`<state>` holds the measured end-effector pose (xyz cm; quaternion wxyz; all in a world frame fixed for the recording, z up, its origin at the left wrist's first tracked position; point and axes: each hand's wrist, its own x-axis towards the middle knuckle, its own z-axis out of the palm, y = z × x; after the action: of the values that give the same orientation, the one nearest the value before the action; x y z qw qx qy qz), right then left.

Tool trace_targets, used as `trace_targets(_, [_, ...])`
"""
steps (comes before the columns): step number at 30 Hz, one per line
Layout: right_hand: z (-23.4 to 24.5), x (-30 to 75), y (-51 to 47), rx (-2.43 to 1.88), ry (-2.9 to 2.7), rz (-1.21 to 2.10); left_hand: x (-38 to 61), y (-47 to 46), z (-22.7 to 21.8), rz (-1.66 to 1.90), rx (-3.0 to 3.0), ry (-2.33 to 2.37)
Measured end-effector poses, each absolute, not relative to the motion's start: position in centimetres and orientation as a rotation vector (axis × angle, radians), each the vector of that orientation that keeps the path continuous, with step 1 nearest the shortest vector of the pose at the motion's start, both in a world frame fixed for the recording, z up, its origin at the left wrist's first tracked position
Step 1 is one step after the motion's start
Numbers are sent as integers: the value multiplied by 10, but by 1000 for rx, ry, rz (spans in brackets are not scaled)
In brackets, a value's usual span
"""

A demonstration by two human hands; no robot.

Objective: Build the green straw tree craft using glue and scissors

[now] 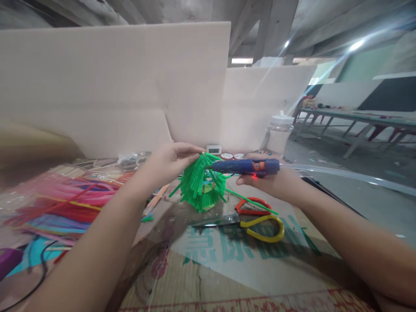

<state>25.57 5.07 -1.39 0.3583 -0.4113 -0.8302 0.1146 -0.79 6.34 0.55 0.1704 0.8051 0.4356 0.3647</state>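
Note:
My left hand (169,164) pinches the top of a green tuft made of cut straw pieces (201,186), holding it just above the cardboard sheet (227,268). My right hand (276,182) grips a blue glue gun (247,167) laid sideways, its nozzle touching the top of the tuft next to my left fingertips. A small red light glows under the gun. A long green straw (253,201) sticks out from the tuft toward the right.
Scissors (250,221) with red and yellow handles lie on the cardboard below the tuft. A heap of pink, red and blue straws (58,203) fills the left. A clear plastic jar (277,134) stands behind; white boards (130,86) wall the back.

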Motion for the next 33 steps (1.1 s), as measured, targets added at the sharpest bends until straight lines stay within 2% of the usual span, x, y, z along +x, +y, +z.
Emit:
trace_targets(5, [-13, 255, 49, -1059, -2111, 414, -8, 63, 5, 1032, 2303, 1247])
trace_targets(19, [-13, 255, 50, -1118, -2009, 397, -8, 64, 2, 1037, 2342, 1203])
trace_targets(28, [-11, 261, 58, -1163, -1833, 172, -12, 69, 2, 1058, 2333, 1309])
trace_targets(33, [-18, 281, 95, -1267, -1874, 329, -14, 78, -4, 1086, 2295, 1329])
